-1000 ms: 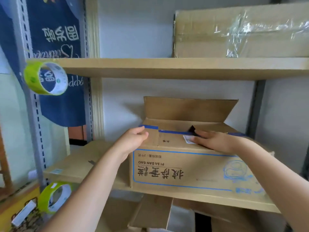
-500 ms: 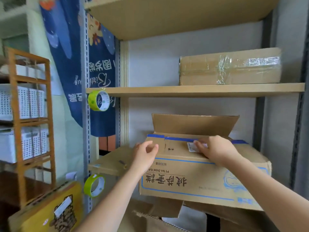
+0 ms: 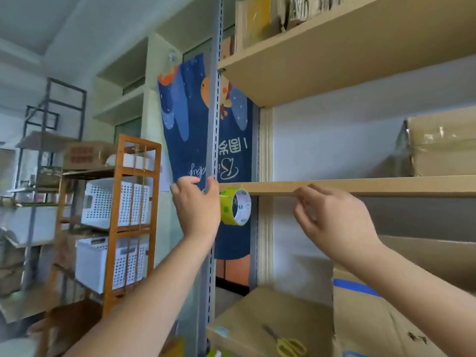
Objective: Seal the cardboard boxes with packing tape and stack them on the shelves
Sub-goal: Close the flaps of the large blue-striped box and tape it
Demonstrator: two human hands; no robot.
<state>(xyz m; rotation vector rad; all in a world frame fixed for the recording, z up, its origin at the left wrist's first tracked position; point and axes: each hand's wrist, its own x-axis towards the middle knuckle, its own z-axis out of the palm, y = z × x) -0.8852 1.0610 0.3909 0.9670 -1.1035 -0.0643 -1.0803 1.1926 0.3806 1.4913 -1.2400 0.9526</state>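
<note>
A yellow-green roll of packing tape hangs at the left end of the middle shelf board, beside the grey metal upright. My left hand is raised just left of the roll, with fingers and thumb spread in front of the upright. My right hand is up at the shelf's front edge with fingers loosely curled, and I see nothing in it. The open cardboard box with blue tape sits low at the right, partly behind my right arm. A taped box stands on the middle shelf.
Yellow scissors lie on a flat cardboard sheet on the lower shelf. A blue banner hangs behind the upright. At the left, an orange wooden rack holds white baskets. More goods sit on the top shelf.
My view has swung up and left. Both hands have left the open box's flaps and risen, the left to the hanging tape roll, the right to the shelf edge.
</note>
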